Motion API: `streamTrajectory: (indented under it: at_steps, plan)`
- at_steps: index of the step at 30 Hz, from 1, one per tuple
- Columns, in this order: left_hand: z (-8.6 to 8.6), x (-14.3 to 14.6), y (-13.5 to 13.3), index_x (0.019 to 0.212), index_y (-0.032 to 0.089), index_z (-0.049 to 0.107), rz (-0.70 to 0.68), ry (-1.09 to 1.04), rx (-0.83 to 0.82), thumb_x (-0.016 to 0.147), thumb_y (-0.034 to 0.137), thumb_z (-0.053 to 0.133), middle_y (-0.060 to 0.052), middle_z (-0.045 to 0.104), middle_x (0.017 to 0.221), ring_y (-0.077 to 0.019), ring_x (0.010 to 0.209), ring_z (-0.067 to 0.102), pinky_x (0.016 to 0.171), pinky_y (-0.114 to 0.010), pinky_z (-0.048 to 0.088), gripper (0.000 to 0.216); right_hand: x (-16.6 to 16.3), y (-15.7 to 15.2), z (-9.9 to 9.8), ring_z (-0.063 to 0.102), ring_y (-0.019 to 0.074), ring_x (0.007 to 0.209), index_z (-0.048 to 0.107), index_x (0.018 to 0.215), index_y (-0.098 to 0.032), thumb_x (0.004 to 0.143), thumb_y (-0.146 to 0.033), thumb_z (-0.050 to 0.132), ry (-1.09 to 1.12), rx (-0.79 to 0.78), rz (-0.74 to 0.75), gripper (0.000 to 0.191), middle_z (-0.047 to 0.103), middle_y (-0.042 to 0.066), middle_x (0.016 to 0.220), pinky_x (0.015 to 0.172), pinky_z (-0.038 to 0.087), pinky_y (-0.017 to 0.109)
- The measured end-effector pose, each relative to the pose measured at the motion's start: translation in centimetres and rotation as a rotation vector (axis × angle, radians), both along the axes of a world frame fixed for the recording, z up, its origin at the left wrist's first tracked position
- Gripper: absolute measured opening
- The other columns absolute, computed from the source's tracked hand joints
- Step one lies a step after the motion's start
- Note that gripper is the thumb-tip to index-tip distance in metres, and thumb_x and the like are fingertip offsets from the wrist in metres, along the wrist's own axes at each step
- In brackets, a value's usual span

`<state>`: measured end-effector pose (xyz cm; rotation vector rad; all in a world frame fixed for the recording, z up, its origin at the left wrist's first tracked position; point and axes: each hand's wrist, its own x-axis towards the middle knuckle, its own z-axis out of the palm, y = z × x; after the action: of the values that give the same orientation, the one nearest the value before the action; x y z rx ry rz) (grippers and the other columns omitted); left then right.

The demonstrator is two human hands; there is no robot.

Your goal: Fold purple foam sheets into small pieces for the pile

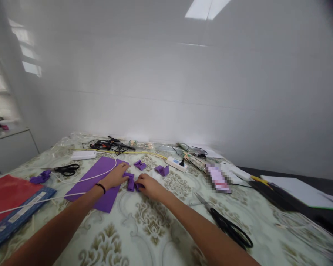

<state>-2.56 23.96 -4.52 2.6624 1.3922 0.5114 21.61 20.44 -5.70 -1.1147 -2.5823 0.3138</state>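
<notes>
My left hand (117,176) rests over the right edge of a flat purple sheet (107,199), fingers stretched forward and apart. Its thumb tip is against a small folded purple piece (130,183). Just to the right, my right hand (150,187) has its fingers bent and pinched on another small purple piece (137,187), mostly hidden by the fingertips. Two more folded purple pieces lie beyond the hands: one (140,164) straight ahead, one (162,170) further right. A crumpled-looking purple piece (40,177) sits at the far left.
Black-handled scissors (68,169) lie at left, and larger scissors (224,221) beside my right forearm. A white cable (91,178) crosses the purple sheet. Further back are a power strip (177,163), tangled black cables (111,144), a white box (83,154) and a phone (218,178).
</notes>
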Motion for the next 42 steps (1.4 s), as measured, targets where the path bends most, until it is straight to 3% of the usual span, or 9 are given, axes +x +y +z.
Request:
streamTrajectory:
  at_steps: [4, 8, 14, 18, 22, 28, 31, 36, 42]
  plan:
    - [-0.7, -1.7, -0.1, 0.136, 0.019, 0.063, 0.080, 0.036, -0.008, 0.103, 0.033, 0.067, -0.013, 0.063, 0.141, -0.0293, 0.121, 0.066, 0.101, -0.052, 0.058, 0.037, 0.8, 3.5, 0.0, 0.068, 0.0270, 0.116, 0.067, 0.131, -0.019, 0.104, -0.033, 0.067, 0.022, 0.104, -0.168, 0.030, 0.066, 0.011, 0.137, 0.098, 0.059, 0.049]
    - [-2.0, -1.6, -0.9, 0.139, 0.019, 0.062, 0.191, 0.085, 0.009, 0.102, 0.032, 0.067, -0.014, 0.060, 0.146, -0.0314, 0.127, 0.063, 0.105, -0.055, 0.055, 0.040, 1.4, 5.4, -0.2, 0.068, 0.0280, 0.117, 0.065, 0.134, -0.019, 0.103, -0.033, 0.068, 0.060, 0.180, -0.376, 0.034, 0.065, 0.012, 0.139, 0.098, 0.059, 0.050]
    - [-2.7, -0.6, -1.0, 0.146, 0.019, 0.058, 0.367, 0.103, 0.011, 0.102, 0.036, 0.068, -0.014, 0.052, 0.156, -0.0365, 0.141, 0.053, 0.116, -0.064, 0.043, 0.048, 1.2, 4.9, -1.7, 0.069, 0.0268, 0.114, 0.066, 0.132, -0.019, 0.104, -0.033, 0.067, 0.061, 0.209, -0.527, 0.032, 0.066, 0.011, 0.136, 0.096, 0.060, 0.048]
    - [-2.3, -0.8, -0.4, 0.145, 0.019, 0.058, 0.455, 0.085, -0.011, 0.102, 0.038, 0.067, -0.015, 0.054, 0.154, -0.0359, 0.138, 0.055, 0.114, -0.063, 0.046, 0.048, 0.9, 4.1, -1.6, 0.069, 0.0272, 0.115, 0.065, 0.133, -0.019, 0.104, -0.033, 0.067, 0.068, 0.238, -0.559, 0.033, 0.066, 0.012, 0.137, 0.097, 0.060, 0.049]
    - [-1.6, -1.3, 0.4, 0.142, 0.018, 0.060, 0.481, 0.070, -0.059, 0.102, 0.037, 0.068, -0.014, 0.059, 0.148, -0.0335, 0.130, 0.061, 0.108, -0.059, 0.052, 0.045, -0.7, 3.4, -0.6, 0.067, 0.0287, 0.120, 0.064, 0.135, -0.020, 0.104, -0.033, 0.067, 0.078, 0.267, -0.463, 0.034, 0.063, 0.012, 0.141, 0.100, 0.058, 0.051]
    - [-0.8, -1.1, 0.4, 0.136, 0.017, 0.063, 0.462, 0.070, -0.049, 0.102, 0.034, 0.068, -0.013, 0.064, 0.138, -0.0292, 0.118, 0.067, 0.099, -0.051, 0.059, 0.038, -4.7, 0.9, -0.2, 0.056, 0.0350, 0.137, 0.062, 0.142, -0.020, 0.099, -0.042, 0.072, -0.001, 0.203, -0.002, 0.049, 0.057, 0.013, 0.152, 0.112, 0.047, 0.060]
    - [-0.7, -0.8, -0.1, 0.134, 0.016, 0.064, 0.450, 0.081, -0.027, 0.102, 0.034, 0.068, -0.013, 0.066, 0.136, -0.0284, 0.116, 0.068, 0.097, -0.050, 0.060, 0.037, -5.6, 0.1, -0.3, 0.057, 0.0340, 0.135, 0.065, 0.138, -0.019, 0.095, -0.045, 0.076, -0.037, 0.191, 0.104, 0.051, 0.063, 0.013, 0.145, 0.112, 0.047, 0.057]
    - [-0.5, -0.6, -0.7, 0.132, 0.017, 0.065, 0.435, 0.089, -0.030, 0.103, 0.034, 0.067, -0.012, 0.067, 0.133, -0.0271, 0.113, 0.069, 0.096, -0.049, 0.060, 0.034, -4.4, 0.7, -0.6, 0.065, 0.0305, 0.124, 0.067, 0.131, -0.018, 0.102, -0.035, 0.069, -0.043, 0.210, -0.018, 0.034, 0.065, 0.012, 0.139, 0.105, 0.054, 0.055]
    - [-0.6, -0.3, -1.4, 0.131, 0.017, 0.065, 0.368, 0.070, -0.058, 0.103, 0.034, 0.067, -0.012, 0.068, 0.132, -0.0268, 0.113, 0.070, 0.096, -0.049, 0.060, 0.033, -2.0, 1.5, -0.4, 0.068, 0.0289, 0.119, 0.066, 0.132, -0.018, 0.103, -0.033, 0.069, -0.017, 0.176, -0.143, 0.033, 0.066, 0.011, 0.137, 0.100, 0.058, 0.052]
